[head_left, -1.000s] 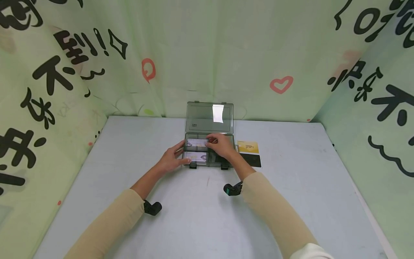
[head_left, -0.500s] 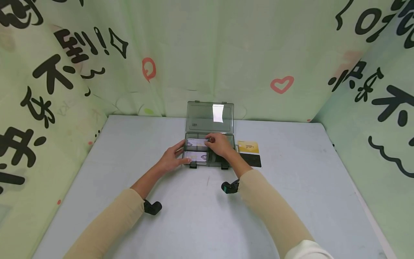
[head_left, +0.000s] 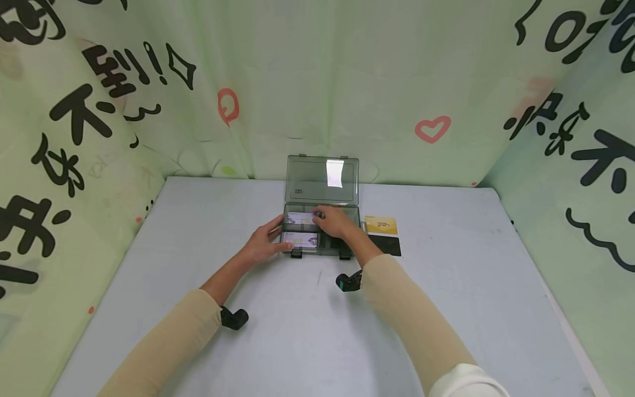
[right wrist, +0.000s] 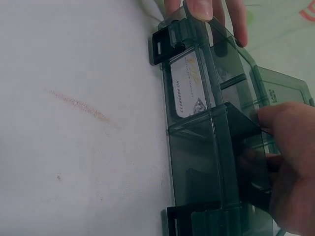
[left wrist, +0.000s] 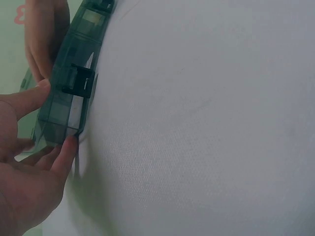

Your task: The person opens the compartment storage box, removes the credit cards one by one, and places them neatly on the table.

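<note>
A clear grey-green compartment box (head_left: 329, 252) stands on the table with its lid (head_left: 312, 176) raised at the back. My left hand (head_left: 263, 244) holds its left end, thumb at the front corner and fingers along the side. One white printed card (head_left: 300, 240) lies in the front left compartment. Behind it is another white card (head_left: 299, 218). My right hand (head_left: 337, 221) reaches into the box over that card's right end, thumb and forefinger bent close together. From the right wrist, the right hand (right wrist: 298, 157) shows but its fingertips are hidden; whether they pinch the card is unclear.
Just right of the box lie a yellow card (head_left: 380, 225) and a black card (head_left: 387, 245) on the white table (head_left: 307, 331). Two black latches hang on the box's front, the left latch (head_left: 296, 253) among them. A printed green curtain (head_left: 317, 82) surrounds the table.
My right hand has shifted slightly left over the rear white card, covering more of its right end. The left hand and the box have stayed in place.
</note>
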`<state>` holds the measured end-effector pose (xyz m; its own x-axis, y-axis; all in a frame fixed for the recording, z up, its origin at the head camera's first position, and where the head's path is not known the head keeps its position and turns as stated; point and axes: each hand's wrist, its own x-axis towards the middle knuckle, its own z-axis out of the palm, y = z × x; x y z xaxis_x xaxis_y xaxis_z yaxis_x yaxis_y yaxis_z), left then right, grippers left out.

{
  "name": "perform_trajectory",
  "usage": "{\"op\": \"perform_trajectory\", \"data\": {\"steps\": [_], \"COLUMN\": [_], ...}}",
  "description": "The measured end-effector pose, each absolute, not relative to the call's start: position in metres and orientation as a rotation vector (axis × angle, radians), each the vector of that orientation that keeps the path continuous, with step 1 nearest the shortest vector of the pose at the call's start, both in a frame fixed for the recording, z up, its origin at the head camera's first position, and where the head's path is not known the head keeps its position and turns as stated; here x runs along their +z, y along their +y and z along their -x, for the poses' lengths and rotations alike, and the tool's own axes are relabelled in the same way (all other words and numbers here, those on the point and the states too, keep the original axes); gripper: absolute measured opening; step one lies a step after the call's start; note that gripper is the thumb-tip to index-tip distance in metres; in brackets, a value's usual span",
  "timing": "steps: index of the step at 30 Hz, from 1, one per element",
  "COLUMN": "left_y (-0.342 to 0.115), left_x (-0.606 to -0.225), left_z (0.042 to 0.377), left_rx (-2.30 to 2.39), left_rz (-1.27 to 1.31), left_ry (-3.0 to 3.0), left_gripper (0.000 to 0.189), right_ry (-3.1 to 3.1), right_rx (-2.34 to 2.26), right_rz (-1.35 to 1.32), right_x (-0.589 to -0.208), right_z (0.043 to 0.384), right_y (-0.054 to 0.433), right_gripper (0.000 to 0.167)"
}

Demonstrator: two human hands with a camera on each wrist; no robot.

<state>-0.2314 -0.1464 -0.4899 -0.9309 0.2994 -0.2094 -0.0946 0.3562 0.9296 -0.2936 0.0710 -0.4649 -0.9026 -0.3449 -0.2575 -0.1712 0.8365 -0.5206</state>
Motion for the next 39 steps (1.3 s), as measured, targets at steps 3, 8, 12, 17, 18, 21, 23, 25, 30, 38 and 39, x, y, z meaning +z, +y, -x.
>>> {"op": "perform_trajectory", "data": {"steps": [3, 8, 12, 17, 18, 21, 23, 25, 30, 38, 39], "left_y": [-0.1463, -0.1465, -0.1459, -0.1449, -0.1447, -0.1446, -0.1450, -0.1453, -0.1454, -0.1447, -0.1446], "left_x": [-0.4896, -0.4903, -0.4908, -0.4901, -0.4900, -0.4902, -0.4903, -0.4903, -0.4920, -0.4919, -0.4920], "left_z": [0.2318, 0.2321, 0.2327, 0.2328, 0.2328, 0.2331, 0.2330, 0.2330, 0.2346, 0.2346, 0.2345], "left_rx": [1.583, 1.570, 1.573, 1.573, 1.573, 1.578, 1.574, 1.572, 1.572, 1.578, 1.579], "left_rz": [-0.173, -0.159, -0.143, -0.138, -0.138, -0.139, -0.146, -0.153, -0.156, -0.145, -0.147], "left_ry": [2.292, 2.301, 2.297, 2.303, 2.303, 2.299, 2.303, 2.307, 2.307, 2.307, 2.307], "left_gripper": [0.089, 0.088, 0.089, 0.089, 0.089, 0.089, 0.090, 0.090, 0.089, 0.089, 0.089], "right_ry": [2.650, 2.622, 2.621, 2.620, 2.620, 2.621, 2.626, 2.639, 2.672, 2.680, 2.676], "right_rx": [-0.697, -0.693, -0.692, -0.704, -0.710, -0.735, -0.758, -0.778, -0.852, -1.032, -1.042], "right_rz": [0.380, 0.374, 0.375, 0.363, 0.359, 0.347, 0.341, 0.341, 0.347, 0.367, 0.364], "right_x": [-0.4650, -0.4659, -0.4673, -0.4696, -0.4698, -0.4697, -0.4697, -0.4704, -0.4722, -0.4735, -0.4735], "right_z": [0.2955, 0.2987, 0.3013, 0.3033, 0.3031, 0.3015, 0.3003, 0.2998, 0.2998, 0.3013, 0.3012], "right_y": [0.0700, 0.0691, 0.0691, 0.0694, 0.0696, 0.0697, 0.0697, 0.0699, 0.0713, 0.0750, 0.0754], "right_gripper": [0.041, 0.040, 0.039, 0.037, 0.037, 0.036, 0.036, 0.036, 0.034, 0.024, 0.023]}}
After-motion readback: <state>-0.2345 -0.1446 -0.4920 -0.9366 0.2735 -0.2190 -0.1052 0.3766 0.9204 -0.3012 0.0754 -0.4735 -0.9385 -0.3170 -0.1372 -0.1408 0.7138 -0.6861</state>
